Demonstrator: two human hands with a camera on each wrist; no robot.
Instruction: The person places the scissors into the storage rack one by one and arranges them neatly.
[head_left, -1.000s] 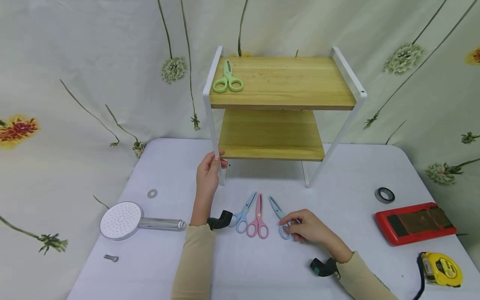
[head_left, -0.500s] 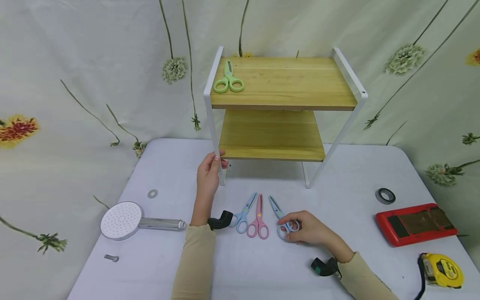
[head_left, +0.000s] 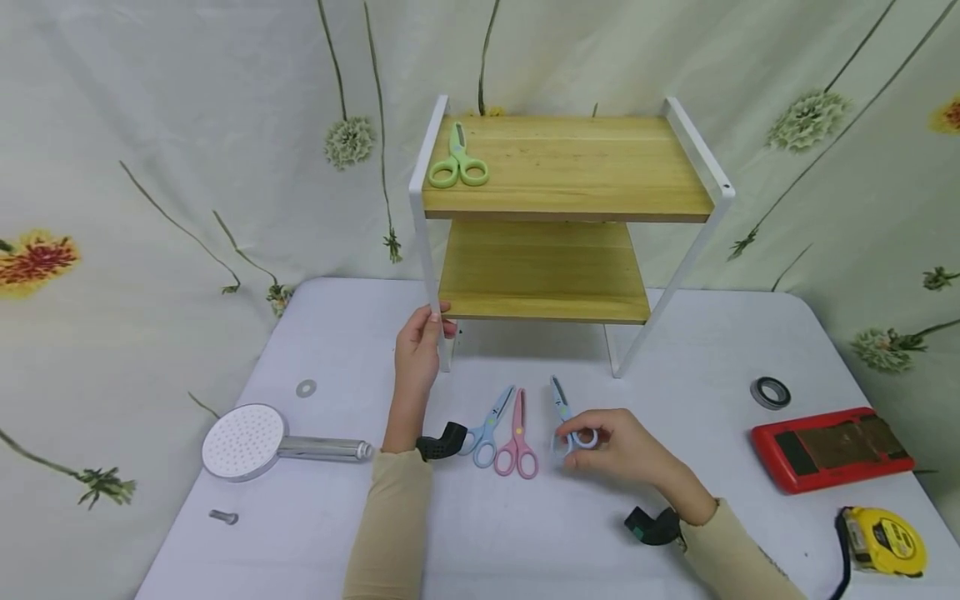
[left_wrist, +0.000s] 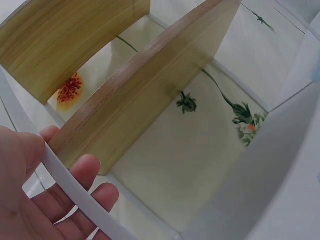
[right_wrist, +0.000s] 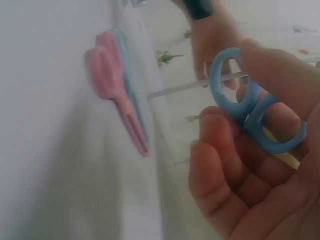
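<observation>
My left hand point(head_left: 417, 343) grips the white left leg of a two-tier wooden shelf point(head_left: 562, 167), thumb in front and fingers curled behind, as the left wrist view shows too. My right hand point(head_left: 622, 446) pinches a pair of light blue scissors point(right_wrist: 257, 122) by the handle rings, blades pointing away toward the shelf. Left of that hand, pink scissors point(head_left: 517, 437) and a second light blue pair of scissors point(head_left: 489, 427) lie side by side on the table. Green scissors point(head_left: 457, 158) rest at the left end of the top board.
On the left lie a shower head point(head_left: 243, 442), a washer point(head_left: 306, 388) and a small bolt point(head_left: 223, 517). A black tape roll point(head_left: 770, 392), a red-cased device point(head_left: 832, 450) and a yellow tape measure point(head_left: 885, 540) lie on the right. Flowered cloth point(head_left: 187, 125) hangs behind the table.
My right hand has taken hold of the blue scissors and shifted them a little, their tip now farther right and nearer the shelf. The left hand stays on the shelf leg.
</observation>
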